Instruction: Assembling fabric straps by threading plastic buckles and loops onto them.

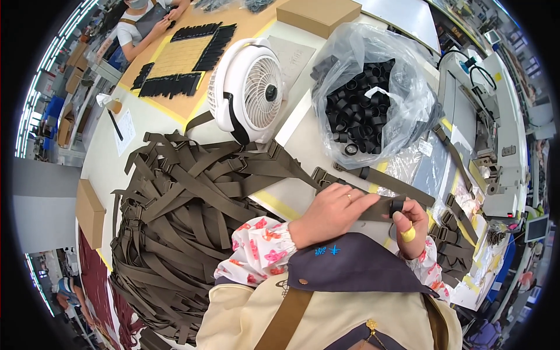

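My left hand (333, 211) is closed on an olive webbing strap (373, 211) in front of my body, its index finger reaching toward the right. A small black ring (396, 206) is pinched between the thumb and fingers of my right hand (412, 226), at the strap's right part. That thumb has yellow tape (408, 234) around it. The strap runs on leftward past a metal buckle (319, 175) into a large heap of similar straps (175, 227). Beyond my hands, a clear plastic bag (420, 111) stands open, filled with many black rings (357, 108).
A white fan (251, 90) stands behind the strap heap. More straps (449, 242) with buckles lie at the right, near a white sewing machine (496, 175). A cardboard box (318, 14) sits at the back. Across the table, another person (146, 26) works beside rows of black strips (216, 46).
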`<action>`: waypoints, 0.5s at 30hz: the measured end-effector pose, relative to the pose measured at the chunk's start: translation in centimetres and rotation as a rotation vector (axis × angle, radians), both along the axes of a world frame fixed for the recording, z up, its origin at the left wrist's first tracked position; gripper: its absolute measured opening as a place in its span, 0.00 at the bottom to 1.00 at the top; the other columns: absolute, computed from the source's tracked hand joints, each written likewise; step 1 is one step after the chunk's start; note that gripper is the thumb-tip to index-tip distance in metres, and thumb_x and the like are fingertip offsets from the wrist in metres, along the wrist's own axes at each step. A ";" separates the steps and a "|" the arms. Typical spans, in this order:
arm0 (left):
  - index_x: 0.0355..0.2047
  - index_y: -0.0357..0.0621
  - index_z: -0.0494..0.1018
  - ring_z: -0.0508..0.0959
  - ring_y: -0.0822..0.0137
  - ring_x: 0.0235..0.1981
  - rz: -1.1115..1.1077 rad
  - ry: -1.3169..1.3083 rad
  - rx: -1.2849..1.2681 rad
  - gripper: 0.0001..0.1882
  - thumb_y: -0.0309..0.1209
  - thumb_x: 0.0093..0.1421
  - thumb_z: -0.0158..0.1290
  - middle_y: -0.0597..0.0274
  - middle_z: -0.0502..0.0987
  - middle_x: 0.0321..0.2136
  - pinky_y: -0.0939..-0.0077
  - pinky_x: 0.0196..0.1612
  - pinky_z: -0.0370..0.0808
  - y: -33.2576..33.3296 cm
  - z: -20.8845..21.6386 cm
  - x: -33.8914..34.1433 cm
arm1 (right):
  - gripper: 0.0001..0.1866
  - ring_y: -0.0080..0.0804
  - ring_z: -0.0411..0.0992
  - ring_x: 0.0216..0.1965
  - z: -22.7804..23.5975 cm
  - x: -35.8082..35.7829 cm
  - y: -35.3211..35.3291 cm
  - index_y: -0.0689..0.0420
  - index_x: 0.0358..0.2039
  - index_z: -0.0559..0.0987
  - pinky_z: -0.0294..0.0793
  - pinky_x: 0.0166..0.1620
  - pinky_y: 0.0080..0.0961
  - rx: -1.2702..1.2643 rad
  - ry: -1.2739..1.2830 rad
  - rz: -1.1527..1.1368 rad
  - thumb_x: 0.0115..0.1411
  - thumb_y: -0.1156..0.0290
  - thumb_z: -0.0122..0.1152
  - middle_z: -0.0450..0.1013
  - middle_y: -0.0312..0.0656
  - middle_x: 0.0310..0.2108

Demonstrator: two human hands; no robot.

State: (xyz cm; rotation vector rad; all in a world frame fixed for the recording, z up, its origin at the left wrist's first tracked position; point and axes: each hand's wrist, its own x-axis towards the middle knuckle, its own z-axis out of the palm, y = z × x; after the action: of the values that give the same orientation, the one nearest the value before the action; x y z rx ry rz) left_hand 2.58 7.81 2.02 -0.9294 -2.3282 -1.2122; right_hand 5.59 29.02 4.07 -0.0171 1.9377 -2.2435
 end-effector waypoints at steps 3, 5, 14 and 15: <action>0.36 0.48 0.72 0.73 0.65 0.29 -0.119 0.170 -0.072 0.15 0.27 0.44 0.56 0.62 0.71 0.36 0.70 0.36 0.69 1.7 0.4 -1.1 | 0.09 0.28 0.73 0.34 -0.7 0.2 -0.4 0.66 0.34 0.73 0.72 0.43 0.26 -0.167 -0.096 -0.093 0.54 0.75 0.58 0.73 0.44 0.33; 0.35 0.48 0.72 0.74 0.65 0.30 -0.137 0.208 -0.066 0.15 0.27 0.44 0.56 0.62 0.72 0.36 0.70 0.37 0.69 2.5 0.0 -1.5 | 0.10 0.27 0.73 0.34 -0.9 0.4 -0.2 0.66 0.35 0.73 0.72 0.43 0.24 -0.210 -0.112 -0.113 0.54 0.75 0.58 0.73 0.44 0.34; 0.35 0.43 0.73 0.76 0.61 0.31 -0.160 0.086 0.006 0.10 0.23 0.51 0.51 0.59 0.76 0.31 0.69 0.36 0.69 3.3 2.5 -3.2 | 0.08 0.30 0.67 0.45 1.6 -0.5 4.5 0.62 0.30 0.75 0.68 0.48 0.28 -0.022 0.008 -0.184 0.51 0.72 0.58 0.64 0.42 0.46; 0.36 0.43 0.72 0.76 0.61 0.28 -0.167 0.007 -0.002 0.11 0.22 0.51 0.52 0.60 0.75 0.27 0.69 0.34 0.70 3.4 2.9 -3.4 | 0.08 0.30 0.67 0.45 2.0 -0.4 4.4 0.62 0.31 0.75 0.68 0.48 0.28 -0.033 0.031 -0.166 0.52 0.72 0.58 0.65 0.44 0.46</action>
State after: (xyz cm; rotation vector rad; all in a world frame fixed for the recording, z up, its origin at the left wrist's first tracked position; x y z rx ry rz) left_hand -0.79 11.22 4.87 -1.1463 -2.2847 -1.2677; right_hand 5.18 33.47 6.03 0.1102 1.9853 -2.3924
